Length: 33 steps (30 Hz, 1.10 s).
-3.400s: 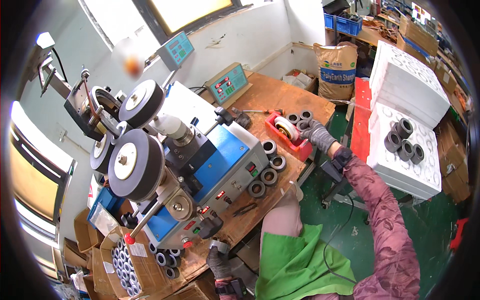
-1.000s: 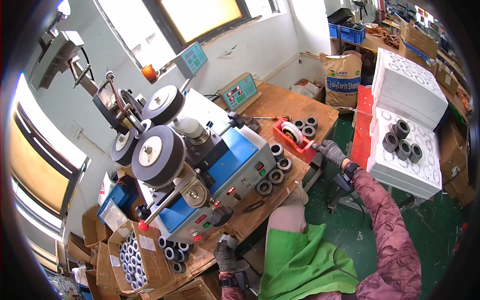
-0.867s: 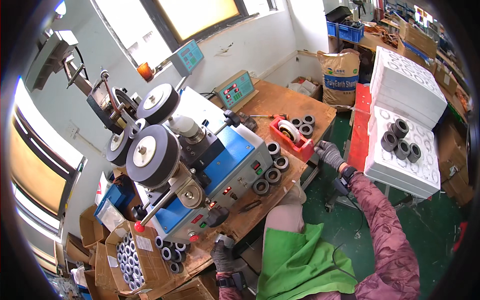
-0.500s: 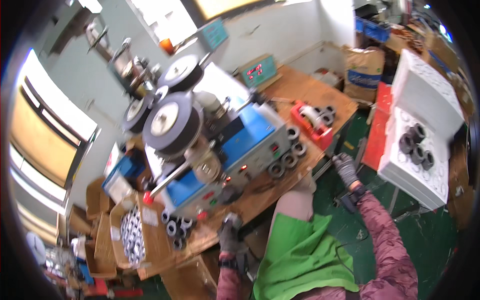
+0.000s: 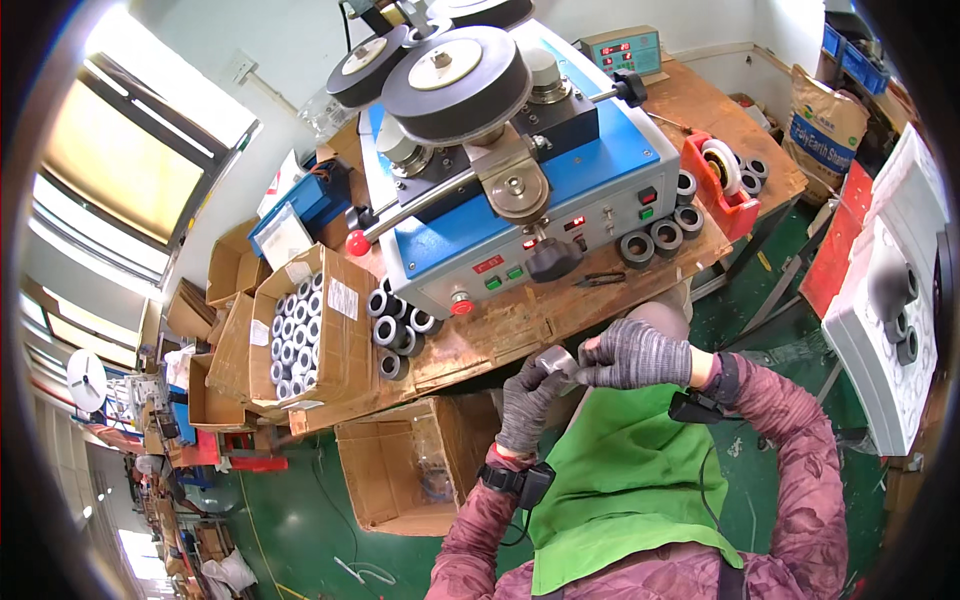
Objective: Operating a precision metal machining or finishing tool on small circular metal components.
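Note:
In front of the bench edge, above the green apron (image 5: 625,480), my two gloved hands meet. My left hand (image 5: 527,408) is closed around a short silver-grey ring (image 5: 557,362), its face turned up. From the right, my right hand (image 5: 635,355) has its fingers pinched together at the ring's edge; whether they hold anything besides it is hidden. Behind them stands a blue and grey machine (image 5: 560,235) with large dark rollers (image 5: 458,85) on top. Several dark rings (image 5: 665,236) stand at its right front corner, with more dark rings (image 5: 398,335) at its left.
A cardboard box (image 5: 345,315) packed with rings sits at the bench's left end. Below it is an open carton (image 5: 385,470). A red tape dispenser (image 5: 722,190) and dark pliers (image 5: 600,279) lie on the bench. White foam trays (image 5: 870,330) stand at the right.
My hands, apart before at the bench edge and off to the right, have come together at a silver-grey ring. The view has swung, so the bench sits higher and straighter.

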{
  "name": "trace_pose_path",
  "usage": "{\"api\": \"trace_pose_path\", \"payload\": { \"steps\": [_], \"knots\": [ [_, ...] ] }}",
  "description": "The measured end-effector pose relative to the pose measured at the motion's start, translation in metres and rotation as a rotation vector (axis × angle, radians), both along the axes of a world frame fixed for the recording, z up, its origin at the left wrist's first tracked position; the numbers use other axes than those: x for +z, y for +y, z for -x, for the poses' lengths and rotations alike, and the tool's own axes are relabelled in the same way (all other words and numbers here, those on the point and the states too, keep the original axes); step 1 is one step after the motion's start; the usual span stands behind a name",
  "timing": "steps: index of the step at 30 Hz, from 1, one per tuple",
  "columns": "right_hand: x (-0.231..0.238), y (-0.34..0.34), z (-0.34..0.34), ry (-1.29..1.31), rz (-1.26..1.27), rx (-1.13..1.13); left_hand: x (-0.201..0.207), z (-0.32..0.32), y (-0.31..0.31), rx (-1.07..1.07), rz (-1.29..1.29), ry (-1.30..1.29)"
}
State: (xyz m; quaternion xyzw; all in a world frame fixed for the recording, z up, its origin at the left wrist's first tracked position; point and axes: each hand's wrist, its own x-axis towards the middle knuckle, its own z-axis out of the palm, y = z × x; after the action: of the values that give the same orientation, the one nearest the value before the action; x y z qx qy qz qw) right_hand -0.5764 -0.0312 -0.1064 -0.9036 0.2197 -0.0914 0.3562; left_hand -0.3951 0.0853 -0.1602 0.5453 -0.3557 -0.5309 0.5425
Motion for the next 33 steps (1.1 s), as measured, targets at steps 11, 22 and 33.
{"api": "trace_pose_path", "payload": {
  "steps": [11,22,33],
  "knots": [
    [0.01,-0.016,0.015,0.048,-0.186,-0.046,0.013,-0.002,0.017,-0.065,-0.116,0.192],
    [0.006,0.004,0.003,0.098,-0.183,-0.13,0.009,0.004,0.016,-0.157,-0.001,0.278],
    [-0.03,0.01,0.002,-0.278,-0.168,-0.223,0.031,0.022,-0.003,-0.202,0.213,0.125]
  ]
}}
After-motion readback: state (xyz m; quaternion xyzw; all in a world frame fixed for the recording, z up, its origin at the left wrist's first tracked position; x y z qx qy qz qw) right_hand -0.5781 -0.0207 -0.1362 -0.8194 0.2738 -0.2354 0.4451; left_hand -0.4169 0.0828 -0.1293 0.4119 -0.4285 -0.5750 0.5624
